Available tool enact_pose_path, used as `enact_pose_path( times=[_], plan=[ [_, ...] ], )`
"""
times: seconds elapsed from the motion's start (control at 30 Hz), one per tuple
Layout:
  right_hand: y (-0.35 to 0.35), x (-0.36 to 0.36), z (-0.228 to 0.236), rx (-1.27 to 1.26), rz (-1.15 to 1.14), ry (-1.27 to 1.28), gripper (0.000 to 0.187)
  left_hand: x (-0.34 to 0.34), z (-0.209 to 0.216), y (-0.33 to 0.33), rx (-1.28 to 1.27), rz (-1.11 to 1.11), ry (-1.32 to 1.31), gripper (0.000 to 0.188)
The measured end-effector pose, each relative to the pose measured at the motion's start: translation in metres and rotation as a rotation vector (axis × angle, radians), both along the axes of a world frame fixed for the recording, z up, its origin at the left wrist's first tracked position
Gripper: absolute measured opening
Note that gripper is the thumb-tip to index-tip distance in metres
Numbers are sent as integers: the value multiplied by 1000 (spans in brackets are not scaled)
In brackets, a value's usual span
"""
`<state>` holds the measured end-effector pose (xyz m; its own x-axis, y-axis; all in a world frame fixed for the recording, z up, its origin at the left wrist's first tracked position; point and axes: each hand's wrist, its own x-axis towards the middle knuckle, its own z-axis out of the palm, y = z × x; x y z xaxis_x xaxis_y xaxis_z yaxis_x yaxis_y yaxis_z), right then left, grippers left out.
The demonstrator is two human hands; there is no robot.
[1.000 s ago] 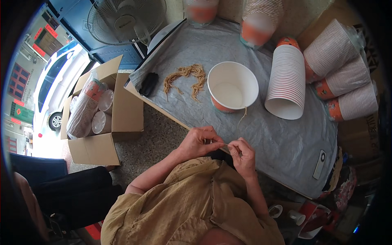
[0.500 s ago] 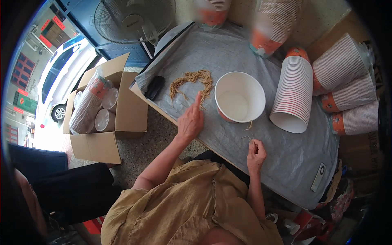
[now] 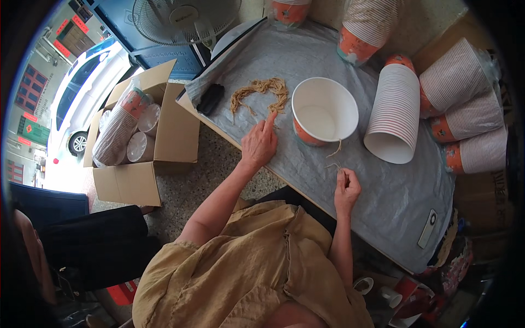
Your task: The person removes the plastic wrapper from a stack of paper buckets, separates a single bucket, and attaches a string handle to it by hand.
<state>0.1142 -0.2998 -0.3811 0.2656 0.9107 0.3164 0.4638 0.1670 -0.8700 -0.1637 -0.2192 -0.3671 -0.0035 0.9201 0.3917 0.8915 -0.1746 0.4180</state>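
Note:
A wide paper bucket (image 3: 324, 134) with a white inside and an orange outer wall stands upright on the grey-covered table. A short piece of tan twine hangs over its near rim. Close to that, my right hand (image 3: 346, 190) is closed in a pinch on a thin light strand (image 3: 336, 166), which looks like twine. To the bucket's left lies a loose, curved bunch of tan twine (image 3: 261, 87). My left hand (image 3: 260, 145) reaches to the bunch's near end with its index finger stretched out, the fingertip at the strands. Its other fingers show only partly.
A stack of nested paper buckets (image 3: 391, 112) lies right of the upright one, with several wrapped stacks (image 3: 458, 76) beyond. A black object (image 3: 210, 99) sits at the table's left edge. A carton (image 3: 178, 128) of wrapped buckets stands left; a pale device (image 3: 427, 228) lies front right.
The view has shifted slightly, so the table's things sit a little higher. My left index finger stays at the twine bunch; my right hand keeps its pinch near the bucket's rim.

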Motion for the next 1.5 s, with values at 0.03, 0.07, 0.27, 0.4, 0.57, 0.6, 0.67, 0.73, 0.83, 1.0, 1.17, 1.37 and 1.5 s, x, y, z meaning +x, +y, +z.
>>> enact_pose_path(
  times=[0.03, 0.07, 0.27, 0.4, 0.57, 0.6, 0.67, 0.73, 0.83, 1.0, 1.17, 1.37, 1.5],
  plan=[
    [1, 0, 0, 22, 4, -10, 14, 0, 0, 0, 0, -3, -13, 56],
    [1, -1, 0, 44, 9, -20, 15, 0, 0, 0, -1, -5, -26, 55],
    [4, 4, -3, 26, 15, -16, 16, -2, -1, 4, 35, -13, -68, 49],
    [7, 2, -1, 28, 24, 30, 15, -4, -5, 7, 70, -6, -72, 42],
    [3, 2, 0, 31, -16, -3, 14, -2, -1, 0, 32, -11, -71, 33],
    [1, 2, 1, 17, -8, 0, 14, -3, -3, -1, 21, -15, -91, 35],
    [1, 4, -2, 1, -8, -2, 14, -9, -4, 2, -43, -38, -119, 42],
    [-1, 5, -4, 12, -3, 13, 15, -17, 5, 5, -137, -55, -260, 47],
    [1, 4, -6, 13, 6, 51, 15, -19, 28, 10, -310, -56, -449, 63],
    [1, 6, -3, -12, 0, 27, 14, -13, 21, 17, 138, -9, 81, 67],
    [3, 4, -6, -13, -13, 29, 14, -13, -12, 25, -98, -38, 188, 60],
    [1, 2, 4, -23, 3, 28, 14, -12, -10, 23, -81, -34, 173, 61],
    [2, 3, 1, -2, -23, 31, 13, -10, -4, 22, -75, -9, 136, 67]
  ],
)
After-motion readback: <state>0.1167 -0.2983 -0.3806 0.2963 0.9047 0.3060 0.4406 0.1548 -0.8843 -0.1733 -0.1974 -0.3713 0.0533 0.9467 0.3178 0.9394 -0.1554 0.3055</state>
